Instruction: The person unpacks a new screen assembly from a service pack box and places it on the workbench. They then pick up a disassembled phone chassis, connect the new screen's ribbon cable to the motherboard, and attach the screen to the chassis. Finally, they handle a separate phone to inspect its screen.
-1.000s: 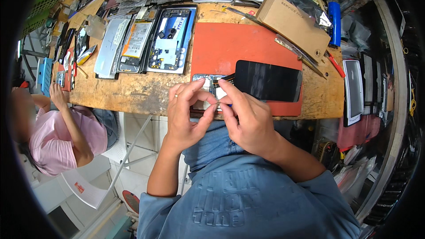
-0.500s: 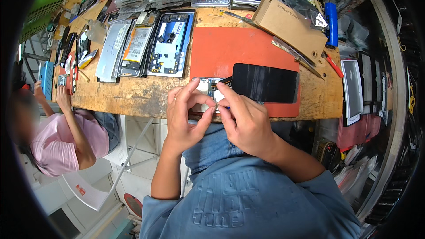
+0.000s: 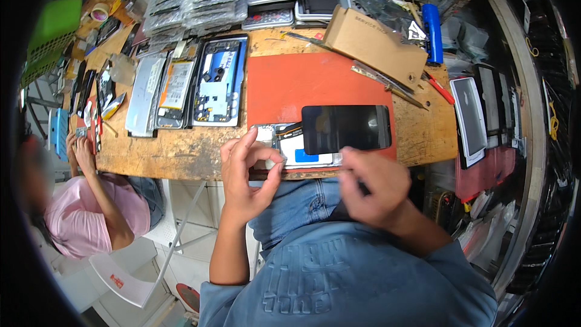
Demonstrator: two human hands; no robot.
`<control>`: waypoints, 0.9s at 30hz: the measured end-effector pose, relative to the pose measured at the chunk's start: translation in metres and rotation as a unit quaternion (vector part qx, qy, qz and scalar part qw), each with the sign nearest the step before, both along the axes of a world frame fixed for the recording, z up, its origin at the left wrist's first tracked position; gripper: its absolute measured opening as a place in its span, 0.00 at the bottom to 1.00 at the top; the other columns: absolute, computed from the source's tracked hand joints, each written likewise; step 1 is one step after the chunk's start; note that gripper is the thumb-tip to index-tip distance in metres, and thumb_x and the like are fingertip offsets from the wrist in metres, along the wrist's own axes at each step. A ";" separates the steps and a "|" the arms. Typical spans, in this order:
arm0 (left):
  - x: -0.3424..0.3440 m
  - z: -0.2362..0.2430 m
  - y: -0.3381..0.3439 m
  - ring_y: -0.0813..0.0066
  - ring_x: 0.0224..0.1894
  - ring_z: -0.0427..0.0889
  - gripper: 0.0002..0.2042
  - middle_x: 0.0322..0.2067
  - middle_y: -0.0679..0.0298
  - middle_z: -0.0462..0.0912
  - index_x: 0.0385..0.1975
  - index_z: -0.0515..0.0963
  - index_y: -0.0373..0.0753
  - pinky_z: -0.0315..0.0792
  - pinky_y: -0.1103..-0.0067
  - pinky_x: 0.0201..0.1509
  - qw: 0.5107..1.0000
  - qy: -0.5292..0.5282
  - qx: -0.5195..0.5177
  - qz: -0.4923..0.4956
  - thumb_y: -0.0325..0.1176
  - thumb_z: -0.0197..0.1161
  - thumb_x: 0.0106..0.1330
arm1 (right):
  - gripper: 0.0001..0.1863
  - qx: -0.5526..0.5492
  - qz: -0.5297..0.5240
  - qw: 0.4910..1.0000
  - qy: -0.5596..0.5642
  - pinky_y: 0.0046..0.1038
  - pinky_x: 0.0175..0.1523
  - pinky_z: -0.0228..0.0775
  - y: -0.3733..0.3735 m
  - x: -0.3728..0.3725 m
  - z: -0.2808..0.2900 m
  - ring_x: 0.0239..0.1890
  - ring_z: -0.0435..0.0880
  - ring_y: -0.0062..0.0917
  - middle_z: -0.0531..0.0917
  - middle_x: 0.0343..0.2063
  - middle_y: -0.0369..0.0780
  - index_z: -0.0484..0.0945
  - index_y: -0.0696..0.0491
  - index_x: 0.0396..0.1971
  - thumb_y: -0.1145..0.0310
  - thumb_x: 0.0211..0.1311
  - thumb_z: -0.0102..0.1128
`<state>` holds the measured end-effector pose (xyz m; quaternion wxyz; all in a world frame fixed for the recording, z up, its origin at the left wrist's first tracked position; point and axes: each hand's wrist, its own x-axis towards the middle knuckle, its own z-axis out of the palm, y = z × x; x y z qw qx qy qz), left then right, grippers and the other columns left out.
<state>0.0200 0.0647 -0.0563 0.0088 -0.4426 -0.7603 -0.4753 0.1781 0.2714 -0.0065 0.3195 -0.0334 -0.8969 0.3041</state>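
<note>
Fingers [image 3: 266, 156] of L hand [image 3: 248, 178] pinch narrow on the near-left corner of an opened phone [image 3: 302, 148], which lies at the tabletop [image 3: 181, 148] edge on a red mat [image 3: 296, 82]. R hand [image 3: 372, 188] curled beside the phone's near-right edge; I can't tell what it grips. Dark screen panel [image 3: 346, 128] just beyond R fingers, overlapping the phone.

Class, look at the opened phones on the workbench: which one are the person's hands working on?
The opened phone at the bench's near edge, with the black screen beside it; left hand touches it.
</note>
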 end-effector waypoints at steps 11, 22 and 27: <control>0.003 -0.004 -0.004 0.70 0.49 0.79 0.41 0.35 0.67 0.89 0.76 0.62 0.32 0.57 0.63 0.72 0.999 -0.038 -0.004 0.001 0.19 0.71 0.60 | 0.13 -0.059 -0.277 0.959 0.006 0.21 0.27 0.74 0.114 0.017 -0.038 0.24 0.83 0.18 0.87 0.30 0.41 0.85 0.62 0.51 0.81 0.67 0.67; 0.003 -0.005 -0.002 0.70 0.48 0.78 0.39 0.34 0.67 0.88 0.74 0.64 0.33 0.58 0.63 0.70 1.000 -0.010 -0.013 0.005 0.20 0.70 0.59 | 0.13 -0.042 -0.253 0.966 -0.021 0.26 0.28 0.74 0.112 0.011 -0.039 0.20 0.80 0.22 0.85 0.27 0.41 0.84 0.62 0.49 0.80 0.65 0.69; 0.003 -0.003 -0.004 0.72 0.45 0.80 0.40 0.37 0.65 0.85 0.76 0.62 0.32 0.66 0.70 0.63 1.000 -0.009 -0.028 -0.002 0.18 0.69 0.61 | 0.14 -0.044 -0.246 0.967 -0.038 0.27 0.29 0.73 0.113 0.013 -0.040 0.21 0.80 0.24 0.84 0.27 0.40 0.84 0.61 0.49 0.81 0.63 0.69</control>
